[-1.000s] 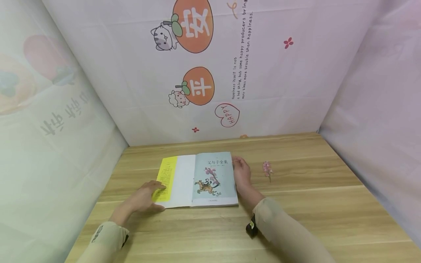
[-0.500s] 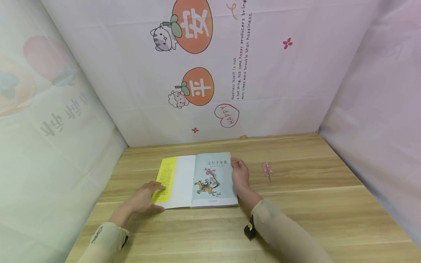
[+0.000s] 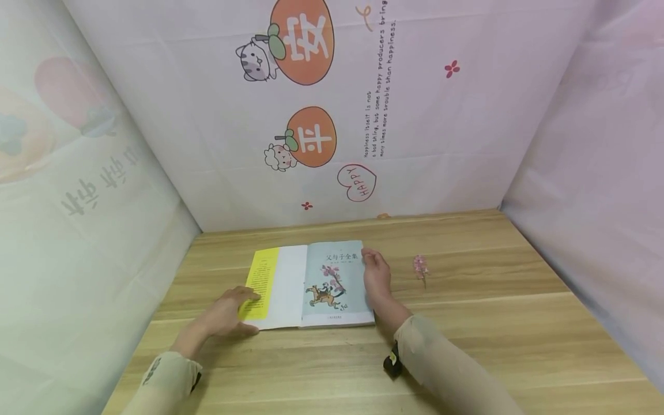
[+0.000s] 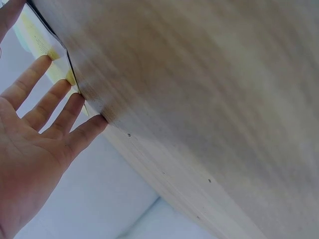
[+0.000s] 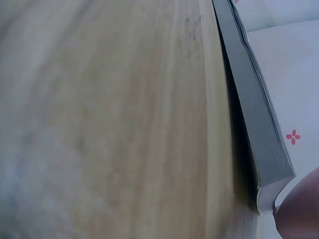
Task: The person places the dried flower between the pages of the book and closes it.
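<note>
An open book (image 3: pixel 334 288) lies flat, its pale blue title page showing a horse and pink blossoms. To its left spreads the white inside cover with a yellow flap (image 3: pixel 259 282). My left hand (image 3: pixel 223 311) rests on that flap with spread fingers, its thumb near the lower edge; the left wrist view shows its extended fingers (image 4: pixel 57 107) by the cover's edge. Along the book's right side stands my right hand (image 3: pixel 378 282), fingertips touching the upper part of the edge. One fingertip (image 5: pixel 301 209) meets the corner of the page block (image 5: pixel 254 104) in the right wrist view.
A small pink flower sprig (image 3: pixel 421 270) lies on the wooden table (image 3: pixel 467 346) right of the book. A printed white cloth (image 3: pixel 415 115) hangs behind the table, and pale cloths hang at both sides.
My right hand has shifted slightly left against the book's edge. The left hand and the book stay in place; the whole head view has drifted a little.
</note>
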A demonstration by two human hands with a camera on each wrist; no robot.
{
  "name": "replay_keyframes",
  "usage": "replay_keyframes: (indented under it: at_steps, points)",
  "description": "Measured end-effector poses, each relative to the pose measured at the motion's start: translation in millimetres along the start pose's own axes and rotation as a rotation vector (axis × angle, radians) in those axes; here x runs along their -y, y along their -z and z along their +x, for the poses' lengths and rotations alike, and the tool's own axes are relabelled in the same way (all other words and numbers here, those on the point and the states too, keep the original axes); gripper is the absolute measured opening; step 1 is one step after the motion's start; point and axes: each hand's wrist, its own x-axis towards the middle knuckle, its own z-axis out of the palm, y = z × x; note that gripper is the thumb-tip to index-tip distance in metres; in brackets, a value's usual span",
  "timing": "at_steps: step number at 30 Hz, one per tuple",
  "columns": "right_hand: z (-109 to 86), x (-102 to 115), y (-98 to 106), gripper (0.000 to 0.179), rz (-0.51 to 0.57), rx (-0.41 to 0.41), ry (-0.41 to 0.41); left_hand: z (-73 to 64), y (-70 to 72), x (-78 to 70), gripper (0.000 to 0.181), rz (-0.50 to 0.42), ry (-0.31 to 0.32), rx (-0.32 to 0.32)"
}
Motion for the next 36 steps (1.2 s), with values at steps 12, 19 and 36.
replay_keyframes:
  at_steps: [12,19,36]
  points:
    - [3.6,-1,0,0.038,0.088,-0.033,0.016,1.8,0.1,3.1,0.082,-0.007,0.003,0.013]
    - [9.9,-3,3,0.034,0.162,-0.05,-0.025,2.5,-0.6,3.9,0.082,-0.012,0.004,0.006]
    - [10.0,6,1,0.036,0.186,-0.043,-0.087,0.1,0.8,1.4,0.081,-0.01,0.001,0.001]
